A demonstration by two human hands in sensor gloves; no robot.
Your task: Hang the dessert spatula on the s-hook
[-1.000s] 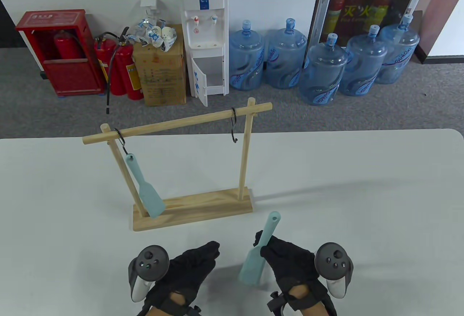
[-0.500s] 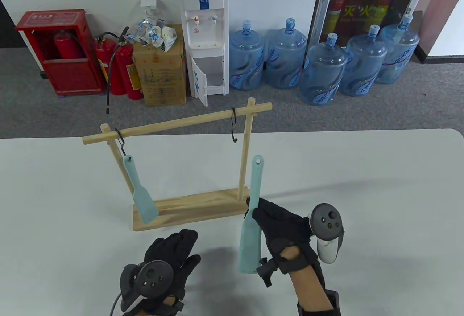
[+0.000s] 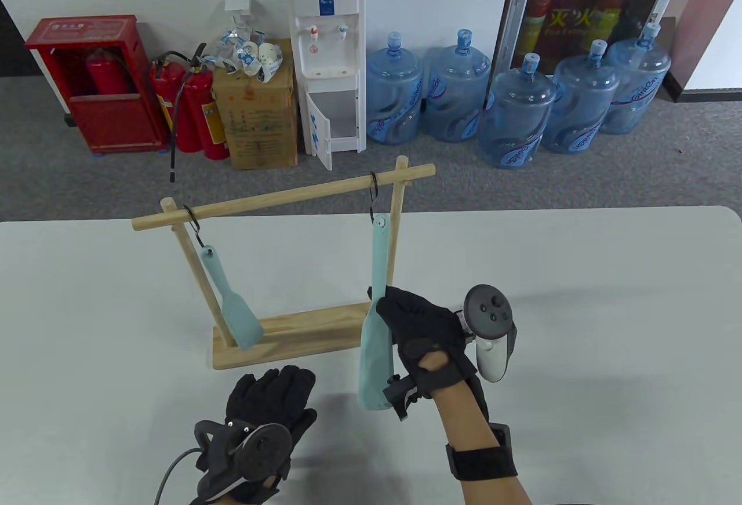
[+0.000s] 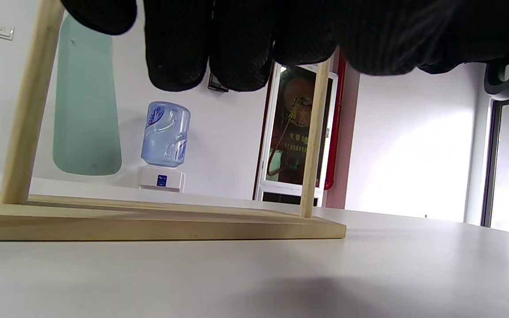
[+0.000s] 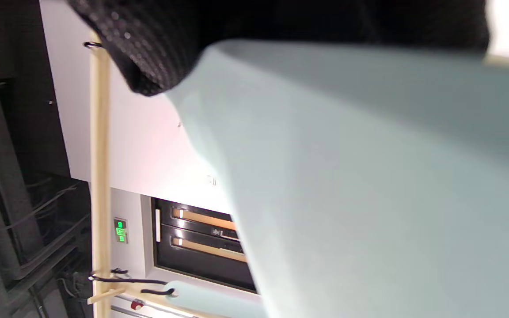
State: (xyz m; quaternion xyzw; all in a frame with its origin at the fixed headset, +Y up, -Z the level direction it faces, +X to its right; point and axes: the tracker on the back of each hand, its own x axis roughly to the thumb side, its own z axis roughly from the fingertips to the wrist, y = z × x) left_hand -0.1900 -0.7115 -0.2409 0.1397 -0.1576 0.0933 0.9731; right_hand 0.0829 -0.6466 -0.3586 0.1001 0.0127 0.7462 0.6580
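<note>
My right hand (image 3: pixel 387 303) grips a light blue dessert spatula (image 3: pixel 375 273) at the neck, above its blade, and holds it upright. The handle's hole end sits right at the lower curl of the right S-hook (image 3: pixel 373 199); I cannot tell whether it is threaded on. The blade fills the right wrist view (image 5: pixel 369 185). A second blue spatula (image 3: pixel 232 303) hangs from the left S-hook (image 3: pixel 192 222); its blade also shows in the left wrist view (image 4: pixel 85 110). My left hand (image 3: pixel 277 384) rests empty on the table in front of the rack, fingers extended (image 4: pixel 175 53).
The wooden rack (image 3: pixel 324 331) stands mid-table with a slanted crossbar (image 3: pixel 278 196) and two posts. The white table (image 3: pixel 579 325) stretches to the right. Water bottles, a dispenser and fire extinguishers stand on the floor behind.
My right hand has lifted the spatula off the table and carried it up and left, until the handle end reached the right S-hook. My left hand drew back slightly. The hanging spatula swings a little.
</note>
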